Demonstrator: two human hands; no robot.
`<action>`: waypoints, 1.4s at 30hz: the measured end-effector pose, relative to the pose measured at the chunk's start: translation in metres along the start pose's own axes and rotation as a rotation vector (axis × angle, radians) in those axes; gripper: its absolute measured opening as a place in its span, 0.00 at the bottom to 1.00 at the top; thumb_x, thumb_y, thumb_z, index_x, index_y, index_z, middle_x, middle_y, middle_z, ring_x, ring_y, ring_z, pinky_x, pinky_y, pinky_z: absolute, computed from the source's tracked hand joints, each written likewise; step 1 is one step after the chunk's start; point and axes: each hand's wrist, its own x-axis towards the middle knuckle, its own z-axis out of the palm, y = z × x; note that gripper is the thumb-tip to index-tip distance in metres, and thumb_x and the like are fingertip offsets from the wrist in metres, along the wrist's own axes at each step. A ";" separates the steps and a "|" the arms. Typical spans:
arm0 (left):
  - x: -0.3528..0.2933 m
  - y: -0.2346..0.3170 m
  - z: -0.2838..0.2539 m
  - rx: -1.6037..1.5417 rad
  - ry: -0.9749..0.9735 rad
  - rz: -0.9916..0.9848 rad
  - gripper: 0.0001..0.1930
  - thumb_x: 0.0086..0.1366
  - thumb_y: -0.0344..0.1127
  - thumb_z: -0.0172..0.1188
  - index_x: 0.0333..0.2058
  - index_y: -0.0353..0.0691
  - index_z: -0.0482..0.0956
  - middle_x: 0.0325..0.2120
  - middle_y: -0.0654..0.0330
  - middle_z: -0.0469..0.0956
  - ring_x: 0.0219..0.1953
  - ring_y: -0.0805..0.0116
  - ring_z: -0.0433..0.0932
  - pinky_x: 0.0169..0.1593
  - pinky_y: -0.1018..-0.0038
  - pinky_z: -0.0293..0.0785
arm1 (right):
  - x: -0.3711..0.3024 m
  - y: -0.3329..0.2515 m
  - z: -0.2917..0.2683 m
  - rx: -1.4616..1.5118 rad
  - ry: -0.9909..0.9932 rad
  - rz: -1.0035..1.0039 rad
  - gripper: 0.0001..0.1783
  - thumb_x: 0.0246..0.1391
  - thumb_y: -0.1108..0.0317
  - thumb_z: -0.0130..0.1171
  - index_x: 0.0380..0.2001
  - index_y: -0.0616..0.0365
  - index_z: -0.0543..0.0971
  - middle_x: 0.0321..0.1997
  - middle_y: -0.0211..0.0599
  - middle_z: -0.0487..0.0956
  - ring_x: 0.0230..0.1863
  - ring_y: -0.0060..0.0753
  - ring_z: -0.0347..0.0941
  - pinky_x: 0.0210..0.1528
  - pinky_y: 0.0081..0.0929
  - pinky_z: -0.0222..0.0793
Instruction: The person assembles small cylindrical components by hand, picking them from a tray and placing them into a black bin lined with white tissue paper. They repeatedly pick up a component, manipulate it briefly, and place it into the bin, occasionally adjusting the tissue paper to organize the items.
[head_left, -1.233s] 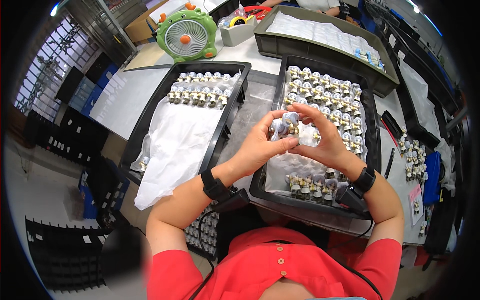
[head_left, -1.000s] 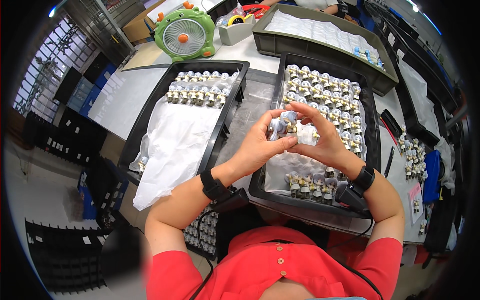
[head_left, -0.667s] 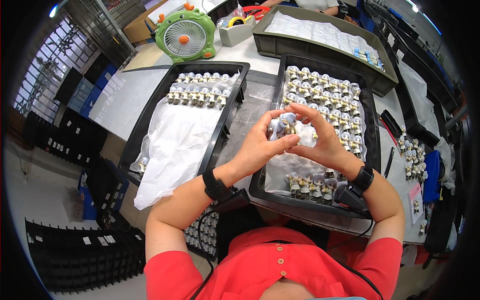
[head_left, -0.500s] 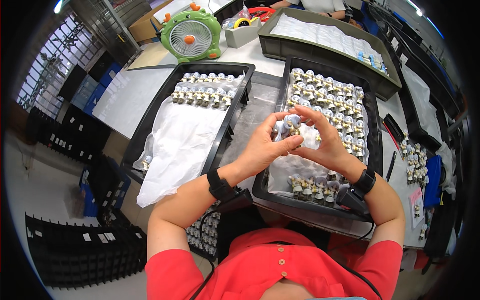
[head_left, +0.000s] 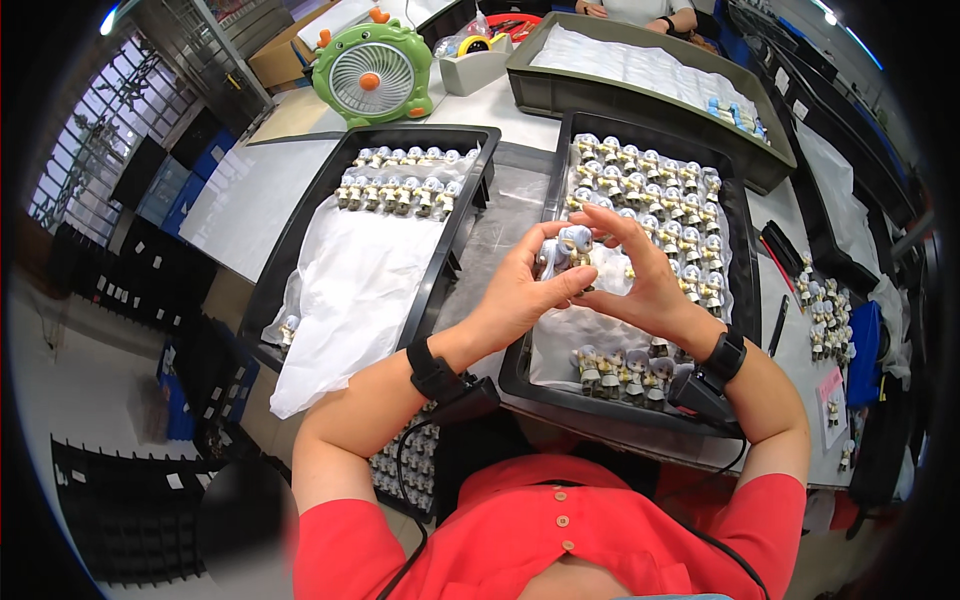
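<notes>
Between my hands is a small figurine (head_left: 574, 243) with pale blue-lilac hair, held above the right-hand black tray (head_left: 757, 290). My left hand (head_left: 520, 297) grips it between thumb and fingers. My right hand (head_left: 655, 292) curves round its other side, fingertips at its top and thumb low by its base; part of the figurine is hidden behind the fingers. Beneath, rows of similar figurines (head_left: 690, 205) stand on white lining, with a separate group (head_left: 635, 372) at the tray's near edge. Both wrists wear black bands.
To the left, another black tray (head_left: 480, 185) holds two rows of figurines and white sheeting (head_left: 355, 270). Behind stand a green fan (head_left: 372, 80), a tape dispenser (head_left: 475, 68) and a large olive bin (head_left: 640, 112). More figurines (head_left: 828, 320) and a pen (head_left: 779, 325) lie at right.
The figurine looks slightly turned in my fingers, still held by both hands. The whole view has shifted a little, and a dark blurred shape has appeared at lower left.
</notes>
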 end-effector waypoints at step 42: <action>-0.003 -0.001 0.000 -0.319 -0.045 -0.217 0.17 0.67 0.43 0.50 0.52 0.50 0.63 0.35 0.68 0.73 0.33 0.80 0.74 0.35 0.78 0.74 | 0.001 -0.003 -0.005 -0.052 0.112 -0.146 0.55 0.29 0.64 0.76 0.62 0.54 0.56 0.53 0.41 0.70 0.52 0.38 0.68 0.52 0.32 0.66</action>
